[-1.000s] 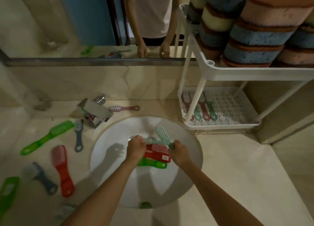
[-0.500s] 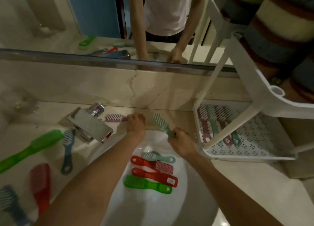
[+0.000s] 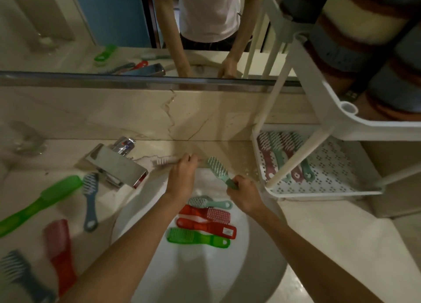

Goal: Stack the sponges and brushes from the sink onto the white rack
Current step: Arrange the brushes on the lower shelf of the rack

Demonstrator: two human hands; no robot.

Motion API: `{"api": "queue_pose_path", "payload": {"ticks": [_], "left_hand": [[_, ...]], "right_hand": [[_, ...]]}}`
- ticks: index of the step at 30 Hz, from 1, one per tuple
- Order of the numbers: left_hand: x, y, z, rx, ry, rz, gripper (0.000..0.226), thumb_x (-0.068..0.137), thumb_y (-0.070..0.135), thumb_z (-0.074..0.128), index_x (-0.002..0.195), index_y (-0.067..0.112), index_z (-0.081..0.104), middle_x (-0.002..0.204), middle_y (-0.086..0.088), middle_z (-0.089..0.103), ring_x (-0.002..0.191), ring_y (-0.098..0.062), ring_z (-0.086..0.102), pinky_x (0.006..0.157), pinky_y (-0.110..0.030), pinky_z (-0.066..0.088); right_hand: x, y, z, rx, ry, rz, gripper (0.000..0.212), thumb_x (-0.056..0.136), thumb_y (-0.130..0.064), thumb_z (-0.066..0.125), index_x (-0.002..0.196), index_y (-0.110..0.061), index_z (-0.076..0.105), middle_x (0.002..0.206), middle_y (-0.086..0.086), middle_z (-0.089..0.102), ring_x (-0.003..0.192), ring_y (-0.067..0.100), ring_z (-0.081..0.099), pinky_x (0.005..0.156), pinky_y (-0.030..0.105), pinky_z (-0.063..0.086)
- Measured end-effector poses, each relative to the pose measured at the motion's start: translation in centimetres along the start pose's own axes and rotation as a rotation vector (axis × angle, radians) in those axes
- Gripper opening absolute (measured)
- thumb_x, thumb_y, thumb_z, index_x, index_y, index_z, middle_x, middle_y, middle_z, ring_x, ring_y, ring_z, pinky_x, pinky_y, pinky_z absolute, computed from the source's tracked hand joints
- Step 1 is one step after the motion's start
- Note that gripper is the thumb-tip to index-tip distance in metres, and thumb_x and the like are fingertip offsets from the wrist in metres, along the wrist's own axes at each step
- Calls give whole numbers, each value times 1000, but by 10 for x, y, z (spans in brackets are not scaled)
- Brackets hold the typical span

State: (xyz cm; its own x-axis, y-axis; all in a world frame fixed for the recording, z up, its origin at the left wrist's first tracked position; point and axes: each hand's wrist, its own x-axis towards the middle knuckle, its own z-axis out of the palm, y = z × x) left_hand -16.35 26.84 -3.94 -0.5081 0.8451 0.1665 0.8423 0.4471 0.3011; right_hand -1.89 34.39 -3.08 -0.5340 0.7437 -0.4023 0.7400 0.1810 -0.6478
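Mint brush (image 3: 217, 168) at frame centre, gripped by my right hand (image 3: 245, 193); left hand (image 3: 182, 177) grips a pale brush (image 3: 164, 161) on the worktop. Pickup step. Next, I judge: carry both right to the white rack (image 3: 323, 192).

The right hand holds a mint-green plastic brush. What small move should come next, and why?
Probably carry the mint-green plastic brush, gripped at its handle by the right hand, right into the white rack's perforated lower tray, beside the brushes lying there; the left hand grips a pale brush on the counter.

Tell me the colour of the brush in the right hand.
The brush is mint green; head view.
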Motion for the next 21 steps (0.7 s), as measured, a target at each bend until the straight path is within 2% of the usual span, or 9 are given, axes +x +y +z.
{"api": "queue_pose_path", "payload": {"ticks": [3,5,7,10,13,15,18,21], "left_hand": [[-28,17,-16,-132,85,4,21,69,-15,69,83,1,64,73,-17,65,54,-30,63,44,-27,46],[-51,25,-22,-148,137,75,16,70,-6,73,79,4,64,69,-13,64,52,-25,63,43,-24,47],[-74,32,-22,-121,169,201,4,76,4,65,76,6,63,69,-9,63,52,-21,63,43,-23,49],[-103,48,-19,-33,138,438,19,83,17,46,87,9,63,79,-6,67,66,-19,69,57,-22,54],[-118,79,-20,-157,191,595,20,73,11,66,92,7,63,83,-8,71,79,-16,66,79,-23,49],[-124,105,-19,-189,201,684,22,75,5,61,97,9,62,87,-9,73,86,-14,64,77,-22,54],[-133,150,-20,-191,202,828,18,85,8,56,88,8,73,87,-5,75,72,-13,71,66,-22,57],[-132,196,-25,-246,269,908,23,85,16,56,80,8,76,81,-5,76,67,-11,72,76,-23,52]], "right_hand": [[-17,7,-12,-32,7,-8,13,86,-9,53,86,3,59,84,15,58,78,27,55,65,27,37],[-32,14,-21,-34,11,-12,10,87,-10,53,85,-2,59,81,9,54,76,20,52,58,26,35],[-49,25,-29,-44,-24,8,13,87,-10,54,89,0,62,80,8,54,76,19,52,55,25,36],[-71,48,-42,-13,-89,70,7,81,-7,59,86,-5,63,79,12,56,77,21,54,69,32,44],[-95,71,-63,-15,-88,145,15,80,-10,60,93,-6,64,80,11,57,75,23,54,63,28,42],[-112,88,-82,-3,-78,153,11,79,-10,60,90,-8,63,74,10,58,69,23,54,55,26,39],[-136,116,-115,42,-23,168,8,80,-8,60,87,-9,64,59,3,55,53,14,50,49,21,37],[-152,142,-150,62,52,200,13,81,-8,59,71,-16,61,54,2,54,51,13,47,49,22,35]]}}
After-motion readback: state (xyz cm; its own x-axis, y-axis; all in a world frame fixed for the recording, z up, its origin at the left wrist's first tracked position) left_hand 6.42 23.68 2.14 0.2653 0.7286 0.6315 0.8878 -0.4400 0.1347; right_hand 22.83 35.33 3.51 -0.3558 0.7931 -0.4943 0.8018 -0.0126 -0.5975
